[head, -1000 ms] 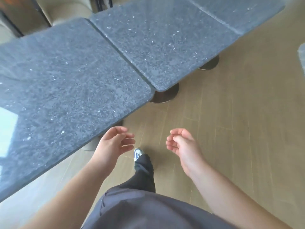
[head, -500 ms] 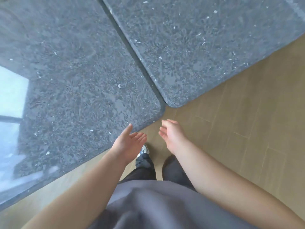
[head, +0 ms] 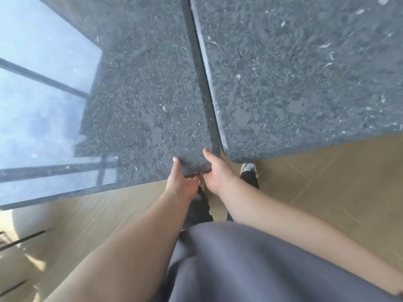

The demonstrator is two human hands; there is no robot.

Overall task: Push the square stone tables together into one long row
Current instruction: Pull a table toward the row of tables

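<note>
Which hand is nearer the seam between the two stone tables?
Right. The right hand grips the left table at its near corner, just beside the seam; the left hand grips the same table's near edge, farther from it.

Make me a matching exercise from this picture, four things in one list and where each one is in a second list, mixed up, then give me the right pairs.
Things:
1. left hand
2. right hand
3. left stone table
4. shoe

Places:
A. on the wooden floor, just below the corner of the right stone table
B. thumb on top of the gripped corner, nearer the seam between the tables
C. thumb on top of the same corner, farther from the seam
D. carries a bright window reflection

Pairs: 1-C, 2-B, 3-D, 4-A
</note>
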